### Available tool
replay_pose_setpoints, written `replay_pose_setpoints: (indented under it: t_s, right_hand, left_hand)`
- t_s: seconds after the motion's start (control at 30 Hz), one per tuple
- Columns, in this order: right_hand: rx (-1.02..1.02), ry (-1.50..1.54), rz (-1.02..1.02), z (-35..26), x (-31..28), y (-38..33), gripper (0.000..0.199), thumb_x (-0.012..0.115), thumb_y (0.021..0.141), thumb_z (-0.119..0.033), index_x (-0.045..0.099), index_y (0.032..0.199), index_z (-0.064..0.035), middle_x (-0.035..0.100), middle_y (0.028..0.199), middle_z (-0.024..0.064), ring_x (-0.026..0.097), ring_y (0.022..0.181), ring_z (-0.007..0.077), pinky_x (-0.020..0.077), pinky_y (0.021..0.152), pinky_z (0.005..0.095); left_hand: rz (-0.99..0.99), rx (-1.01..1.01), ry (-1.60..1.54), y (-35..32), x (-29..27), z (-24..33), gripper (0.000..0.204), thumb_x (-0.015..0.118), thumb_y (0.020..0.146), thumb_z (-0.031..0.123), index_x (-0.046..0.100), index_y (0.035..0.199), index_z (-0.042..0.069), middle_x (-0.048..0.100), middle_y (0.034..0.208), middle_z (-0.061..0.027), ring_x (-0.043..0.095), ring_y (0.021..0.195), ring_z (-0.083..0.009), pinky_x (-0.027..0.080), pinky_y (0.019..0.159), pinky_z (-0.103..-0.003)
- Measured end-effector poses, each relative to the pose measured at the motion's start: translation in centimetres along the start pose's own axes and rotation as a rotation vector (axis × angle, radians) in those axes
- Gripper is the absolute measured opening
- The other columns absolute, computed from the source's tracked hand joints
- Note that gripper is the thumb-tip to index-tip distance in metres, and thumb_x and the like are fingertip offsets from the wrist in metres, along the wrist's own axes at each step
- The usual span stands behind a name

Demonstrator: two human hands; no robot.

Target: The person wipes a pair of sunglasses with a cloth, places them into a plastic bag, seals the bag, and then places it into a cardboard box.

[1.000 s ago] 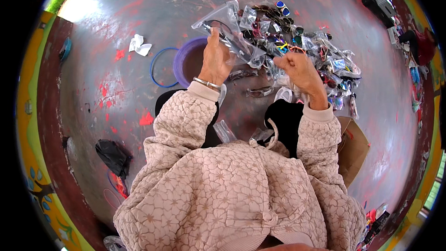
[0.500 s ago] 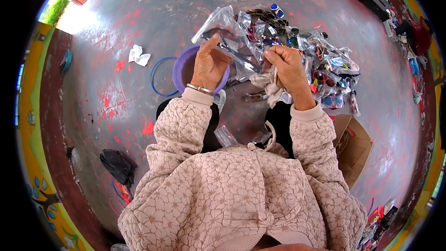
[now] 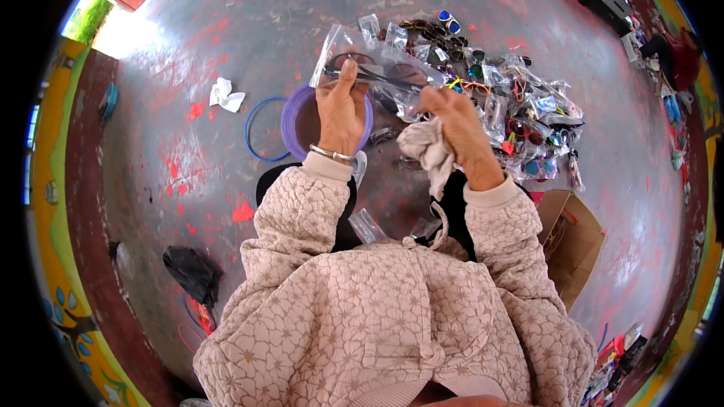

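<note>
My left hand (image 3: 343, 117) is closed on a pair of dark sunglasses (image 3: 375, 77) inside a clear plastic bag (image 3: 337, 40), thumb on top. The glasses lie crosswise, one temple reaching toward my right hand (image 3: 467, 136). That hand has its fingers at the right end of the bag, somewhat blurred, and grips a crumpled off-white cloth (image 3: 424, 143) that hangs below them. Whether its fingertips also pinch the bag I cannot make out. Just beyond lies a pile of bagged sunglasses (image 3: 520, 130) in several colours.
Beneath my left hand is a purple ring-shaped basin (image 3: 292, 126), with a blue hoop (image 3: 249, 130) beside it. White crumpled paper (image 3: 225, 96) lies at the left. A cardboard box (image 3: 577, 245) stands by my right elbow, and a black bag (image 3: 190, 270) lies lower left. Another person (image 3: 679, 60) sits far right.
The bagged sunglasses have turned flatter. My right fingers have loosened and shifted slightly left and down at the bag's end, and the cloth hangs more fully in view.
</note>
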State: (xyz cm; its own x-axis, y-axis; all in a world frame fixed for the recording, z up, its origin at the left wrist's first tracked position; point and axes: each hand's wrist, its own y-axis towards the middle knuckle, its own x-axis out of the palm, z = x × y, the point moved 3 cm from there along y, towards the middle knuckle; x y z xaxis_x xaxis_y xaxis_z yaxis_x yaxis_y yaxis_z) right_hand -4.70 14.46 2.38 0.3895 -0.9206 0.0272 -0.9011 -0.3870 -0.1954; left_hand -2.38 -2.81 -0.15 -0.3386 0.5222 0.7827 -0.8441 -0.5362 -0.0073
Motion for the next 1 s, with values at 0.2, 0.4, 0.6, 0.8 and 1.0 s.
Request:
replay_pose_setpoints:
  t_s: [0.2, 0.4, 0.6, 0.8, 1.0]
  right_hand:
    - [0.006, 0.192, 0.045, 0.9, -0.4, 1.0, 0.012, 0.059, 0.08, -0.006, 0.06, 0.09, 0.0003, 0.06, 0.073, 0.0048, 0.057, 0.063, 0.0126, 0.0454, 0.057, 0.0254]
    - [0.026, -0.006, 0.009, -1.8, -3.6, 0.1, 0.007, 0.056, 0.079, -0.006, 0.061, 0.082, -0.0015, 0.06, 0.068, 0.005, 0.054, 0.058, 0.0112, 0.0414, 0.053, 0.0244]
    - [-0.005, -0.197, -0.097, -2.3, -3.4, 0.2, 0.012, 0.055, 0.073, -0.007, 0.061, 0.077, 0.0022, 0.059, 0.068, 0.0043, 0.051, 0.061, 0.0115, 0.0387, 0.055, 0.0267]
    - [0.01, -0.157, -0.161, -2.7, -6.9, 0.3, 0.013, 0.056, 0.074, -0.009, 0.06, 0.076, 0.0034, 0.059, 0.068, 0.0042, 0.051, 0.059, 0.0106, 0.0393, 0.054, 0.024]
    - [-0.007, -0.072, 0.128, -3.9, -10.5, 0.1, 0.015, 0.055, 0.075, -0.004, 0.062, 0.085, 0.0035, 0.059, 0.07, 0.0034, 0.054, 0.061, 0.0092, 0.0421, 0.056, 0.0202]
  left_hand:
    - [-0.243, -0.107, 0.081, -1.0, 0.0, 0.7, 0.038, 0.054, 0.087, 0.026, 0.049, 0.116, 0.002, 0.055, 0.112, -0.0154, 0.055, 0.101, -0.0257, 0.047, 0.085, -0.039]
    - [-0.619, -0.581, -0.15, -2.6, 2.6, 4.0, 0.069, 0.049, 0.084, 0.048, 0.032, 0.133, 0.004, 0.043, 0.128, -0.0207, 0.043, 0.119, -0.0306, 0.04, 0.094, -0.047]
    - [-0.527, -0.73, 0.175, -3.6, 1.8, 1.6, 0.057, 0.054, 0.087, 0.028, 0.033, 0.131, -0.001, 0.05, 0.122, -0.0165, 0.054, 0.107, -0.0247, 0.047, 0.087, -0.041]
    - [-0.455, -0.79, 0.105, -3.6, 1.9, 1.1, 0.047, 0.045, 0.092, 0.024, 0.039, 0.125, -0.009, 0.05, 0.121, -0.0173, 0.054, 0.105, -0.0239, 0.044, 0.092, -0.036]
    - [-0.472, -0.645, 0.12, -3.4, 1.5, 1.1, 0.046, 0.044, 0.093, 0.027, 0.042, 0.122, -0.009, 0.05, 0.121, -0.0182, 0.054, 0.105, -0.0262, 0.045, 0.088, -0.037]
